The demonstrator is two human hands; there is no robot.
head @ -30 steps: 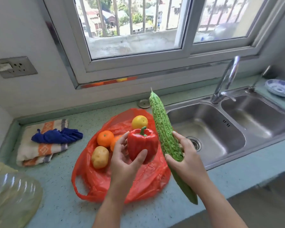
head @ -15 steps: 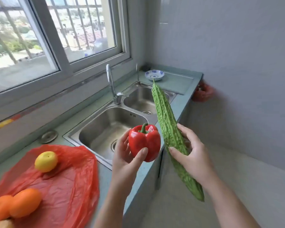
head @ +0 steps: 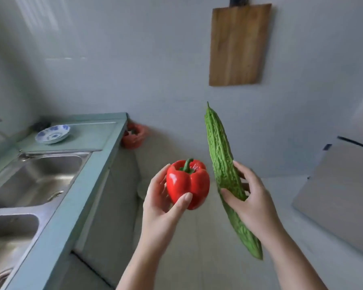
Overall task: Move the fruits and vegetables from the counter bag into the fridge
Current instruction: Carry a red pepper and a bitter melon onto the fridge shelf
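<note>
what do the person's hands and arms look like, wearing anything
The left hand and right hand are bare: no gloves, rings or watch in view. No sleeve shows on either forearm down to the picture's edge. The nails look short and unpainted.

1 head cam only, wide-angle, faces fwd and down; left hand (head: 159, 210) and right hand (head: 254, 204) close below lens, counter (head: 92, 132) left, wall (head: 134, 70) ahead.

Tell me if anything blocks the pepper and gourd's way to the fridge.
No object stands between, but the fridge looks shut, and the left hand holds the pepper, the right hand the gourd.
</note>
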